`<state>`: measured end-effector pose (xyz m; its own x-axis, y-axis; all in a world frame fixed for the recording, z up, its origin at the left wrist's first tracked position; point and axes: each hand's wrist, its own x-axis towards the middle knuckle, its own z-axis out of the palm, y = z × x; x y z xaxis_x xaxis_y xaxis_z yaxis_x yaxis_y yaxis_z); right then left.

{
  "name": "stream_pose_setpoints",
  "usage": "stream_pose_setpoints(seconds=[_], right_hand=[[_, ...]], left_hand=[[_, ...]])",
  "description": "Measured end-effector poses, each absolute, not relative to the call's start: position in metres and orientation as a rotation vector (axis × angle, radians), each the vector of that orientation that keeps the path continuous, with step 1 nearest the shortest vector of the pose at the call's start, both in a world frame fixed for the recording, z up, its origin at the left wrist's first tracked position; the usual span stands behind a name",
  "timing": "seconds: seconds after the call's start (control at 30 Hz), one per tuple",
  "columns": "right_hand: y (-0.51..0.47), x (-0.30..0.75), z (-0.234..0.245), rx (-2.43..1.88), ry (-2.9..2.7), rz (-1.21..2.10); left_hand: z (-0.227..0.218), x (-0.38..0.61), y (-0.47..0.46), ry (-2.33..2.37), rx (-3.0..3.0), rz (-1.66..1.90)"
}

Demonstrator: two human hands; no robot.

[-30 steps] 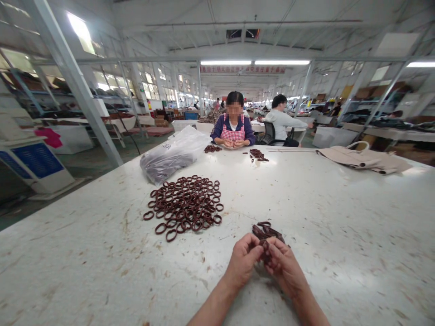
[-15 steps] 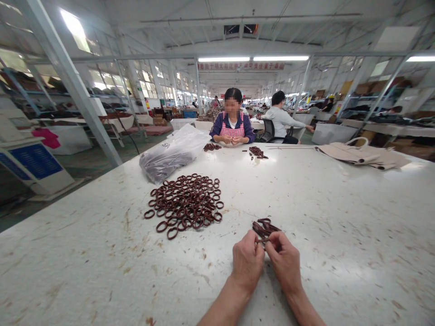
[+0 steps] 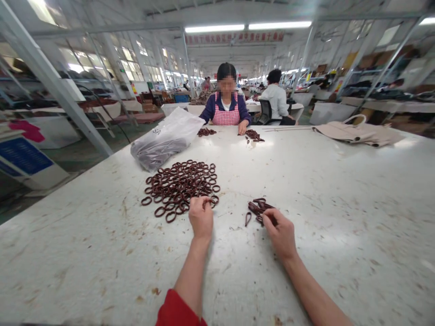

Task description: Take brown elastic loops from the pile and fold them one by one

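A heap of dark brown rings (image 3: pixel 180 184) lies spread on the white table (image 3: pixel 322 190). My left hand (image 3: pixel 201 217) rests at the heap's near edge, fingers curled on a ring there. To the right lies a small pile of flattened brown rings (image 3: pixel 260 209), with one loose flattened ring (image 3: pixel 248 219) beside it. My right hand (image 3: pixel 281 232) sits at the near right of that pile, fingers bent down onto it; whether they hold a ring is hidden.
A clear plastic bag (image 3: pixel 163 141) of dark rings lies behind the heap. A person in a checked apron (image 3: pixel 227 107) sits across the table with two small ring piles. A beige cloth bag (image 3: pixel 356 133) lies at the far right. Shelves and other workers stand behind.
My hands were together, working one ring in front of the small pile. They have parted: the left reached to the big heap, the right went down to the small pile. The view tilted down.
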<state>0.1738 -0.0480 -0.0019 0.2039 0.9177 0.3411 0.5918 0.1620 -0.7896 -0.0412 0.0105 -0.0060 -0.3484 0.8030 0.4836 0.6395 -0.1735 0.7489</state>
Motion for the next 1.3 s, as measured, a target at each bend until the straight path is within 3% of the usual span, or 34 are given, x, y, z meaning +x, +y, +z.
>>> stream_pose_setpoints(seconds=[0.17, 0.3, 0.43, 0.6, 0.77, 0.87, 1.0, 1.13, 1.3], right_hand=[[-0.043, 0.170, -0.008, -1.436, -1.698, 0.412], [-0.042, 0.163, -0.008, -1.440, -1.765, 0.406], [-0.043, 0.161, -0.008, -1.434, -1.690, 0.423], [-0.043, 0.160, -0.010, -1.410, -1.708, 0.431], [-0.043, 0.158, -0.004, -1.331, -1.692, 0.533], [-0.043, 0.159, 0.000, -1.261, -1.639, 0.683], [-0.041, 0.162, -0.006, -1.226, -1.360, 1.153], [-0.041, 0.164, -0.014, -0.930, -1.044, 1.549], [-0.043, 0.164, -0.014, -0.782, -0.941, 1.704]], left_hand=[[-0.004, -0.035, 0.007, 1.794, 1.801, 1.472], [-0.002, 0.005, -0.015, 1.349, 2.199, 1.047], [-0.009, 0.028, -0.020, 1.382, 2.388, 0.789], [-0.011, 0.022, -0.015, 1.442, 2.236, 0.878], [-0.002, 0.013, -0.016, 1.084, 1.743, 1.016], [0.001, 0.012, -0.015, 0.900, 1.364, 0.958], [0.003, 0.011, -0.017, 0.754, 1.087, 0.877], [0.011, 0.011, -0.023, 0.601, 1.017, 0.776], [0.015, 0.012, -0.027, 0.518, 0.995, 0.741]])
